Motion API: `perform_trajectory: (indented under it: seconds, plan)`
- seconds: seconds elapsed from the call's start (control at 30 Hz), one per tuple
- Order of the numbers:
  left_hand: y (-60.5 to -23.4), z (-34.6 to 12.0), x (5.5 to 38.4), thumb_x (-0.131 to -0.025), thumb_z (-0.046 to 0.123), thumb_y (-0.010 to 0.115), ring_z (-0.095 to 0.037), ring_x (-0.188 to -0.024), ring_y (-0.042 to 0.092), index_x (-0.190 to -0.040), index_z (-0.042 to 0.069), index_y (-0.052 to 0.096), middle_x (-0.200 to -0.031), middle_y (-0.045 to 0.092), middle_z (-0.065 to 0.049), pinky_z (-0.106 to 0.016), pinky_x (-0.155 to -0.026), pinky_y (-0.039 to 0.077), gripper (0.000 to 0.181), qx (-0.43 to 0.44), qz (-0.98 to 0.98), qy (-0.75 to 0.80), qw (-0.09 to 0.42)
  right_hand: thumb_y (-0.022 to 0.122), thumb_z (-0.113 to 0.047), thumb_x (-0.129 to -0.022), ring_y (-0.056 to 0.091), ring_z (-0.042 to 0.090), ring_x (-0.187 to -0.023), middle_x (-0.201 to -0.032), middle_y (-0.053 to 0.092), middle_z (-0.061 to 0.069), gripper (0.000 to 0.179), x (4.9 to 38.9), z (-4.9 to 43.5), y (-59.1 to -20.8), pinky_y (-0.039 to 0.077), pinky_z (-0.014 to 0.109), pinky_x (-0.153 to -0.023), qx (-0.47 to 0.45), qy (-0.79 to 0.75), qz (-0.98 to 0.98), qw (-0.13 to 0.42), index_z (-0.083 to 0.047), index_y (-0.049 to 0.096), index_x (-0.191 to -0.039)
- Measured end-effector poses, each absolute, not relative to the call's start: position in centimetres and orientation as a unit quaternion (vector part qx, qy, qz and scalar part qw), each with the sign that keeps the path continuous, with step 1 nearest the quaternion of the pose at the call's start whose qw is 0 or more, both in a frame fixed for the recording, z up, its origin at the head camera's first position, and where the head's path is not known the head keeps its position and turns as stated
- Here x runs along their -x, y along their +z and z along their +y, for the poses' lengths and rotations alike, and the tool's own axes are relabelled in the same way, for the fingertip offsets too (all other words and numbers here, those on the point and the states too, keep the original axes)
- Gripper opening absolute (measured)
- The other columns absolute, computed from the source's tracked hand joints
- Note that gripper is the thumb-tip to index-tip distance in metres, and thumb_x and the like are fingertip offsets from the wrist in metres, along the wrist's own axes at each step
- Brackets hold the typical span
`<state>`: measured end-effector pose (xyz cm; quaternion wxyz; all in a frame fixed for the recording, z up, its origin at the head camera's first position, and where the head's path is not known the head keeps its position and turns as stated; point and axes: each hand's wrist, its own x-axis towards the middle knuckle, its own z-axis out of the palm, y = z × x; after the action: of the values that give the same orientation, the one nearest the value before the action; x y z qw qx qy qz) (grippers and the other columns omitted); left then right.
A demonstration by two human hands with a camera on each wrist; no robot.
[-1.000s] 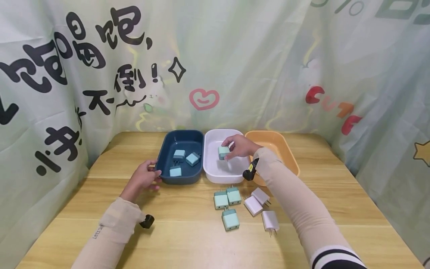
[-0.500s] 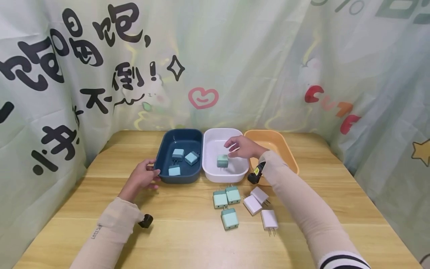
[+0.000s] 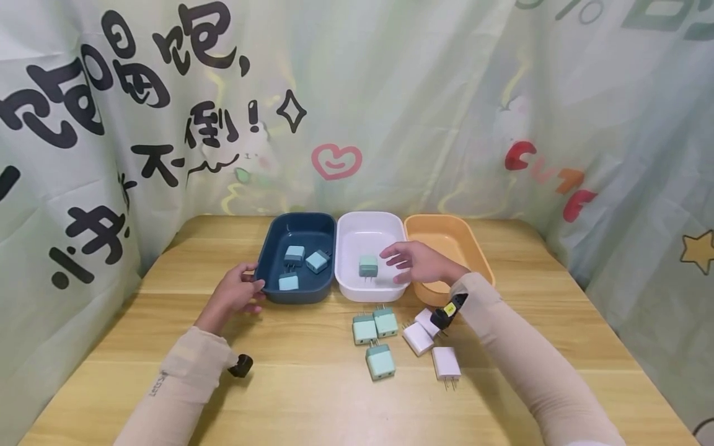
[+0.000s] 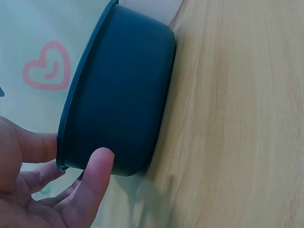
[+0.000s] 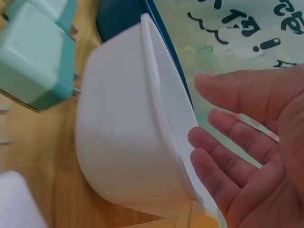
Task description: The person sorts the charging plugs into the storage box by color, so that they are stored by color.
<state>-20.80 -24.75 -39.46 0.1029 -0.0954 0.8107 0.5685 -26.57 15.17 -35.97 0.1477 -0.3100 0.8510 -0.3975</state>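
My left hand (image 3: 237, 291) rests against the left front corner of the dark blue tray (image 3: 304, 297). In the left wrist view its fingertips (image 4: 100, 159) touch the outer wall and rim. Three pale blue charger plugs (image 3: 288, 282) lie inside that tray. A mint green charger plug (image 3: 368, 266) lies in the white tray (image 3: 370, 294), prongs toward the front. My right hand (image 3: 421, 261), fingers spread and holding nothing, hovers over the right edge of the white tray and overlaps the orange tray (image 3: 480, 248). In the right wrist view the fingers are beside the white rim (image 5: 159, 95).
Three mint green charger plugs (image 3: 380, 362) lie on the wooden table (image 3: 279, 396) before the white tray. To their right are three pale lilac charger plugs (image 3: 446, 362), one partly behind the right wrist camera (image 3: 449, 311). A printed curtain (image 3: 418, 111) hangs behind the table.
My right hand let go of the mint green charger plug in the white tray, then moved right and toward me, its fingers spreading. My left hand stays at the blue tray.
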Motion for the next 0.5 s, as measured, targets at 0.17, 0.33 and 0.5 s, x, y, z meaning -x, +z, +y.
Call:
perform_trajectory:
  seconds: [0.17, 0.33, 0.5]
  plan:
    - [-39.4, -24.7, 21.0, -0.100, 0.006, 0.050, -0.035, -0.098, 0.056, -0.152, 0.007, 0.025, -0.129, 0.041, -0.023, -0.037, -0.066, 0.058, 0.058, 0.094, 0.811, 0.569, 0.102, 0.078, 0.000, -0.078, 0.058, 0.035, -0.113, -0.127, 0.057, 0.023, 0.051, 24.9, 15.9, -36.2, 0.046, 0.048, -0.098, 0.312, -0.406, 0.849, 0.134, 0.005, 0.057, -0.125]
    - [-39.4, -24.7, 21.1, -0.100, 0.006, 0.050, -0.035, -0.099, 0.056, -0.152, 0.008, 0.026, -0.130, 0.040, -0.022, -0.037, -0.067, 0.058, 0.057, 0.099, 0.811, 0.566, 0.105, 0.079, -0.007, -0.080, 0.062, 0.030, -0.104, -0.118, 0.061, 0.020, 0.044, 23.3, 16.2, -36.5, 0.051, 0.043, -0.092, 0.320, -0.404, 0.852, 0.098, 0.002, 0.060, -0.119]
    - [-39.5, -24.8, 21.1, -0.101, 0.006, 0.049, -0.035, -0.099, 0.056, -0.152, 0.009, 0.026, -0.130, 0.041, -0.022, -0.037, -0.067, 0.058, 0.056, 0.105, 0.811, 0.565, 0.107, 0.075, -0.006, -0.084, 0.063, 0.025, -0.097, -0.107, 0.065, 0.017, 0.033, 21.7, 16.4, -36.8, 0.052, 0.044, -0.090, 0.330, -0.430, 0.835, 0.095, 0.001, 0.062, -0.114]
